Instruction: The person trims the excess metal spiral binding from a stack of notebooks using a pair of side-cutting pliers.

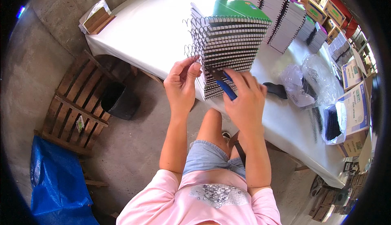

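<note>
A seated person in a pink top works at a stack of notebooks [228,50] standing at the near edge of a white tabletop [150,29]. The left hand [181,84] is raised beside the stack, its thumb and fingers pinched on the wire coil ends [194,37] that jut from the notebooks' left side. The right hand [244,100] is closed around blue-handled pliers [222,82], whose dark tip points up and left toward the lower spirals, just beside the left hand's fingertips. A green-covered notebook [240,10] tops the stack, which leans slightly to the right.

Behind it, further stacks [281,17] of spiral notebooks run along the far side of the tabletop. To the right of the hands lies a black tool [276,90], and beyond it crumpled clear plastic bags [309,80] holding loose black coils. Cardboard boxes [354,115] sit at the right end of the tabletop.

On the concrete floor to the left, a wooden pallet [77,103] lies under a black bucket [118,100], with a blue tarp [57,180] near the lower left corner. A small wooden box [97,19] rests on the tabletop's far left corner.
</note>
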`<state>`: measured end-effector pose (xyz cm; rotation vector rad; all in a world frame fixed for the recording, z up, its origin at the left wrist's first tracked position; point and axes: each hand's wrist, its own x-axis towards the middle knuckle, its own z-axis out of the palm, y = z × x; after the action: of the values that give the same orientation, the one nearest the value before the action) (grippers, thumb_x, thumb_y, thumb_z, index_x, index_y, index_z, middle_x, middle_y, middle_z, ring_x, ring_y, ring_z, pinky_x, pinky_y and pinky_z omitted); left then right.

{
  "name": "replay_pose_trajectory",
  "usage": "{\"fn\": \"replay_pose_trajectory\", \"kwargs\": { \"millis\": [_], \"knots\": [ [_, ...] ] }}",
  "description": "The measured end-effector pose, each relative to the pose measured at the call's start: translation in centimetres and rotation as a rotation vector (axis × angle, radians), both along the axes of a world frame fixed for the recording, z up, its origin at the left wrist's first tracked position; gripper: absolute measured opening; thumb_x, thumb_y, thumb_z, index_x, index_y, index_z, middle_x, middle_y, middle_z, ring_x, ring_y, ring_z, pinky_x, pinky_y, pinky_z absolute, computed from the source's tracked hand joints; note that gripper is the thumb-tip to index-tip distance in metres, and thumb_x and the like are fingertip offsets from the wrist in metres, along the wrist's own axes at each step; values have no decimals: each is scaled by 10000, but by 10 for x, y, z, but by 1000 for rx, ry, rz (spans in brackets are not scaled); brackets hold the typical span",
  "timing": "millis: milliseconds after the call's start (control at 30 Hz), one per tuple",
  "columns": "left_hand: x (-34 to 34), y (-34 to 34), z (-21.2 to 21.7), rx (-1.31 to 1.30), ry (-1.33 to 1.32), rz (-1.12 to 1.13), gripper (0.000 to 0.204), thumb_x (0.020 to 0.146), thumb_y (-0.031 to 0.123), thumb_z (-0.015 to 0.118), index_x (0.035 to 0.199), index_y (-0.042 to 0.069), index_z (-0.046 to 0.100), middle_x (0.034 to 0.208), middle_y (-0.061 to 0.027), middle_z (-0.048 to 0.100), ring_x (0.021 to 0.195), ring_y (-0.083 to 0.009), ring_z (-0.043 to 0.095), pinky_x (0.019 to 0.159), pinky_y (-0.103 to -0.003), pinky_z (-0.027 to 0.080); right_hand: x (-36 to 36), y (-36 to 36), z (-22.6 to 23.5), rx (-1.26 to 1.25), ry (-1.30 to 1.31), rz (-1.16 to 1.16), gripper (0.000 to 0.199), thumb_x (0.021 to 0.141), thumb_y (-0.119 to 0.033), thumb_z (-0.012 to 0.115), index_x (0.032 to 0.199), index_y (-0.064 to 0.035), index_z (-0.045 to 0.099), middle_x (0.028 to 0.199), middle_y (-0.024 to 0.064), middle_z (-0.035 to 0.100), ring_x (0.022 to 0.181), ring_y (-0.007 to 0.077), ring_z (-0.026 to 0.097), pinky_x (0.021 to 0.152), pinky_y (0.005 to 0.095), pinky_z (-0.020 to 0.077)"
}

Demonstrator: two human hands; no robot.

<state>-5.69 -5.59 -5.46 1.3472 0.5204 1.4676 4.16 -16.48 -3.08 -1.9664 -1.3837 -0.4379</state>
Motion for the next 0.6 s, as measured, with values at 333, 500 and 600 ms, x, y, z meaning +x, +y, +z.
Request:
{"fn": "replay_pose_trajectory", "kwargs": {
  "millis": [333, 500, 600],
  "knots": [
    [-2, -7, 3, 1, 41, 55, 235, 866, 108, 663, 1040, -48, 650, 841, -38, 651, 725, -82, 585, 677, -203, 483, -5, 6, 5, 49, -109, -70, 547, 619, -162, 750, 1137, -207, 579, 1005, -11, 521, 964, 206, 531, 830, 502, 342],
    [-2, -5, -1, 13, 49, 33, 192, 842, 42, 671, 1019, -30, 654, 889, -36, 646, 770, -70, 581, 698, -203, 483, -7, 6, 5, 6, -32, -45, 537, 601, -149, 747, 1112, -192, 587, 928, 5, 560, 830, 213, 593, 687, 414, 439],
    [0, -11, -2, 136, 111, 178, 187, 823, 42, 691, 998, -19, 664, 878, -42, 640, 753, -76, 581, 687, -204, 480, 2, 10, -7, 44, 9, 16, 531, 587, -113, 740, 1092, -179, 590, 864, 24, 578, 769, 228, 614, 617, 371, 473]
  ]
}}
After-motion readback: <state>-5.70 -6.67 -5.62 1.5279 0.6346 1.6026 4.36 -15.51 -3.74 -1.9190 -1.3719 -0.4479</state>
